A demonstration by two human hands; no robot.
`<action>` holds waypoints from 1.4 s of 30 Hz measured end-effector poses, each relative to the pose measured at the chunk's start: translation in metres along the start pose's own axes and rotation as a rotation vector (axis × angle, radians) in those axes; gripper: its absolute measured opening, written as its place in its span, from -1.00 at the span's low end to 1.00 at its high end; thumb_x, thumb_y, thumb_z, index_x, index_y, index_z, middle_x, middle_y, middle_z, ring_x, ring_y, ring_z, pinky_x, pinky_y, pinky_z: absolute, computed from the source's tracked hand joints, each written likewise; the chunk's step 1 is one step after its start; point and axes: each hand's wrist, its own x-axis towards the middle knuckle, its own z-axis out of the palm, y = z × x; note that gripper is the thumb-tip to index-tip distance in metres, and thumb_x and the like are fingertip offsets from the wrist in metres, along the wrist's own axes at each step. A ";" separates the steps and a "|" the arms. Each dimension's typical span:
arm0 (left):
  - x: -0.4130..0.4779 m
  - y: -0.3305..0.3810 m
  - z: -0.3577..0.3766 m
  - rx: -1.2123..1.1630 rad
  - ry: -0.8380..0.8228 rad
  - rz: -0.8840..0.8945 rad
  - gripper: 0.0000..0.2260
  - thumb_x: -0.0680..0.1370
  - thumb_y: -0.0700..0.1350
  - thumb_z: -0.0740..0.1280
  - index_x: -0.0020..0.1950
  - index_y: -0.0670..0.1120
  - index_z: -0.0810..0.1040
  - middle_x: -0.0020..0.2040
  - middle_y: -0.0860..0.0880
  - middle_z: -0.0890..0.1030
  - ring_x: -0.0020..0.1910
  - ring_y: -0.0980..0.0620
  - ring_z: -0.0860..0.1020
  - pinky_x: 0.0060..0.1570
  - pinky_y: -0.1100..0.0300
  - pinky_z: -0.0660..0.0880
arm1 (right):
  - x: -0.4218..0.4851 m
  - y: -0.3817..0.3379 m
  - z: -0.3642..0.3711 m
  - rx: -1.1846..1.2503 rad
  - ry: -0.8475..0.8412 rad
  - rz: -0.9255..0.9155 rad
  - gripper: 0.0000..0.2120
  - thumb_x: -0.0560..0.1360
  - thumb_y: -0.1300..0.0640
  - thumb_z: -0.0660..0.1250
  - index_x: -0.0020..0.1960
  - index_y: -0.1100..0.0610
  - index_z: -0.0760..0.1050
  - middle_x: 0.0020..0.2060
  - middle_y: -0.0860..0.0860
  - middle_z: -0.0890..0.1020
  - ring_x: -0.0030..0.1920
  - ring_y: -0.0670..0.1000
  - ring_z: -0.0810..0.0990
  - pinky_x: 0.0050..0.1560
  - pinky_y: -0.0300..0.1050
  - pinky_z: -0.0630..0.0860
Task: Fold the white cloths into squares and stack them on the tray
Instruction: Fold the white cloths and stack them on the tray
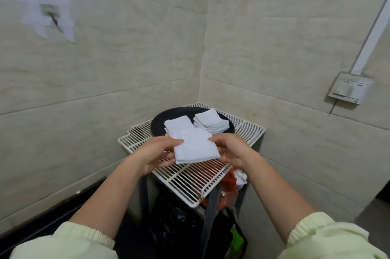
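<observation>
I hold a folded white cloth (pixel 195 145) above the white wire rack (pixel 190 180), one hand at each side. My left hand (pixel 156 152) pinches its left edge, thumb on top and fingers underneath. My right hand (pixel 231 149) grips its right edge the same way. Just beyond it lies a round black tray (pixel 157 121). On the tray sit two stacks of folded white cloths: a near-left stack (pixel 178 124) and a far-right stack (pixel 211 121). The held cloth overlaps the near edge of the left stack in this view.
The rack stands in a corner of two tiled walls. Under its right edge hangs a red bag with crumpled white material (pixel 235 182). Black bags (pixel 175 225) sit below the rack. A wall switch box (pixel 349 87) is on the right wall.
</observation>
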 end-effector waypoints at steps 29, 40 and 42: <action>0.238 0.062 0.101 0.014 0.383 -0.042 -0.80 0.51 -0.28 0.40 0.11 -0.25 0.53 -0.09 -0.17 0.62 -0.28 -0.03 0.64 -0.41 0.20 0.59 | 0.270 -0.084 -0.119 -0.212 -0.159 0.008 -0.95 0.45 0.34 0.37 -0.09 0.28 0.57 -0.49 0.01 0.61 -0.53 -0.10 0.57 -0.42 -0.21 0.53; 0.242 0.048 0.103 0.131 0.529 -0.041 -0.77 0.48 -0.30 0.43 0.05 -0.18 0.45 -0.13 -0.15 0.60 -0.32 -0.06 0.61 -0.30 0.10 0.64 | 0.283 -0.066 -0.120 -0.307 -0.177 -0.041 -0.93 0.41 0.37 0.45 -0.16 0.28 0.58 -0.33 0.13 0.64 -0.31 0.01 0.62 -0.37 -0.21 0.58; 0.242 0.048 0.104 0.159 0.563 -0.034 -0.76 0.47 -0.31 0.43 0.03 -0.17 0.42 -0.08 -0.17 0.57 -0.27 -0.09 0.60 -0.24 0.04 0.63 | 0.282 -0.066 -0.120 -0.323 -0.180 -0.051 -0.92 0.40 0.36 0.47 -0.15 0.29 0.57 -0.30 0.15 0.63 -0.30 0.03 0.62 -0.36 -0.21 0.58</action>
